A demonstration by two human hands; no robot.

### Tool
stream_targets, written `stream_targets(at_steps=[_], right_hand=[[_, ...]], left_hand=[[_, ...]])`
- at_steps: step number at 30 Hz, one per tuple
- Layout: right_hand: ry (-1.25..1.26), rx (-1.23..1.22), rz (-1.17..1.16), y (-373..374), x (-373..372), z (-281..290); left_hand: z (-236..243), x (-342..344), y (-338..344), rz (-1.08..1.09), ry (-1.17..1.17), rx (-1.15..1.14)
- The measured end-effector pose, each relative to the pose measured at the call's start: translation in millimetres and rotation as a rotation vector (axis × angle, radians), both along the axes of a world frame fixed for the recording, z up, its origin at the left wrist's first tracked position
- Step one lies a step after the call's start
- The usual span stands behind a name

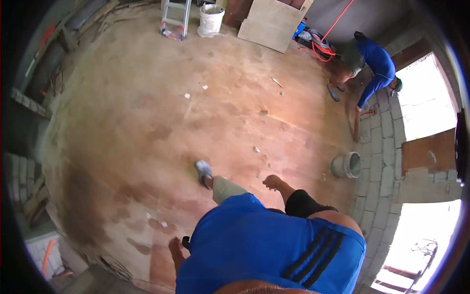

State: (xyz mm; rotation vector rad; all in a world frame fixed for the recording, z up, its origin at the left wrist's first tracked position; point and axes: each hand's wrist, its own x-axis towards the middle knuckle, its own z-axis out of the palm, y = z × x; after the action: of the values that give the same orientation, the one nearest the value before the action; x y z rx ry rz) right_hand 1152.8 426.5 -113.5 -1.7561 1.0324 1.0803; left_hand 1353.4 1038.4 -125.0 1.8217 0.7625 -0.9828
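Where the grey bucket (339,167) stands: floor (161,78), near the block wall (387,147), well apart from the right hand (272,182).
Grey bucket's contents: cannot tell.
Grey bucket's axis: crosswise, mouth toward the view's right.
White bucket (211,24): beside the ladder (184,22), contents unclear.
Right grip: loosely curled; cannot tell whether holding.
Left hand (175,244): low, blurred; grip unclear.

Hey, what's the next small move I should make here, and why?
I'd probably step around the small pale scrap: it lies on the floor just ahead of your right hand, and your grey shoe is already out in front, to its left.
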Motion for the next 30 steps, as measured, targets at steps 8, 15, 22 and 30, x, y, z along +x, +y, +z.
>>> stream_targets(at_steps=[8, 15, 22, 30], right_hand=[[-0.578, -0.210, 0.228, -66.5, 233.9, 31.5], [-0.614, -0.418, -0.430, -133.7, 322.6, 68.7], [-0.453, -0.019, -0.806, -73.4, 268.7, 49.7], [-0.105, -0.029, -1.362, -86.0, 303.4, 74.5]], left_hand=[[29.7, 207.2, -68.8, -0.718, -0.187, 0.170], [16.0, 432.0, -178.6, -1.008, -0.194, 0.138], [10.0, 670.9, -329.8, -0.702, 0.216, 0.183], [36.2, 816.7, -673.8, -1.163, -0.311, 0.155]])
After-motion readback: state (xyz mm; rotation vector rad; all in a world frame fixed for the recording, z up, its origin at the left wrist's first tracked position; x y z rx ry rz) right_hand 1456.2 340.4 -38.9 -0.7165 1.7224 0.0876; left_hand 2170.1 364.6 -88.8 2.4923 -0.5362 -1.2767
